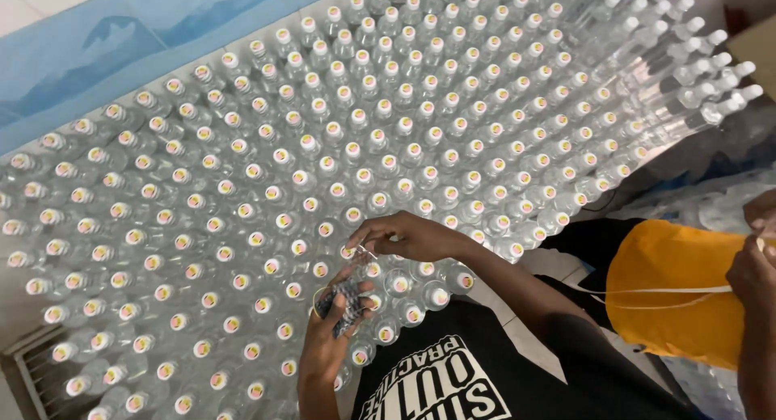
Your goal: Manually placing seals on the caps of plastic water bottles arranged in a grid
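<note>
Across the left and centre of the frame stands the dense field of clear plastic bottles with white caps (242,169), upright and touching. At lower centre your left hand (335,327) is curled around a small stack of dark seal bands (346,300); keep it close above the caps. Just right, your right hand (404,236) pinches one thin band (361,250) over a cap; seat it squarely.

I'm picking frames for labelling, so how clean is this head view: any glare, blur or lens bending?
Head view: even soft light; small glints on the clear bottles; rows bow outward from wide-angle distortion; far bottles top right smear; the right hand and left hand are slightly soft.
</note>
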